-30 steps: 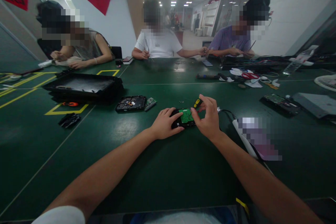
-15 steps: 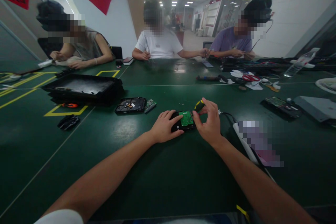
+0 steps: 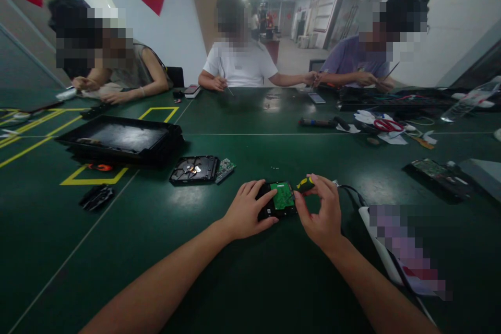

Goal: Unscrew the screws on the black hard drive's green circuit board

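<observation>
A black hard drive [image 3: 282, 198] with a green circuit board facing up lies flat on the green table in front of me. My left hand [image 3: 247, 210] grips its left part, fingers across the top and thumb along the near edge. In my right hand [image 3: 324, 213], a screwdriver [image 3: 305, 183] with a yellow and black handle is held between fingers and thumb at the drive's right end. The screwdriver's tip is too hidden to make out. Several tiny light bits [image 3: 274, 168] lie beyond the drive.
Another hard drive [image 3: 194, 169] and a loose circuit board [image 3: 225, 170] lie to the left, near stacked black trays [image 3: 121, 138]. A cable [image 3: 352, 190] runs to a white power strip [image 3: 378, 242] on the right. Across the table sit three people, beyond scissors [image 3: 388, 124] and a bottle [image 3: 467, 100].
The camera view has shifted, so the table things and my hands appear lower. Both hands keep nearly the same hold on the drive and screwdriver.
</observation>
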Available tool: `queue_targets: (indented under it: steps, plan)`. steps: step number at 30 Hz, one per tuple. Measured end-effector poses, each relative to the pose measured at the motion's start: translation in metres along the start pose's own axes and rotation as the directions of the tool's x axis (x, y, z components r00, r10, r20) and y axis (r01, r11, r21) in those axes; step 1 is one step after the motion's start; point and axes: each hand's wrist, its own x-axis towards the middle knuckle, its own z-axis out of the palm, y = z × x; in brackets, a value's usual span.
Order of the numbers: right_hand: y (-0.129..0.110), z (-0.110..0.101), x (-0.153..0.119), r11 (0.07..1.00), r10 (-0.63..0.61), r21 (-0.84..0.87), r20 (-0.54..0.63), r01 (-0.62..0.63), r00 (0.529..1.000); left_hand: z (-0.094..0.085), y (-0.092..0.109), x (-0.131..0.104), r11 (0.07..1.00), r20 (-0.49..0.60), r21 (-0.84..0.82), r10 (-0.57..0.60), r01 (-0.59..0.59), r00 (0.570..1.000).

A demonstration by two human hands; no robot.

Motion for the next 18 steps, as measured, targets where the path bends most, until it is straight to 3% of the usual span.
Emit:
queue_targets:
  steps: [18]
  plan:
    - [0.0045, 0.0017, -0.0056, 0.999, -0.017, 0.041, 0.023, 0.016, 1.000, 0.0038, -0.0012, -0.0039, 1.000, -0.011, 0.013, 0.013, -0.013, 1.000]
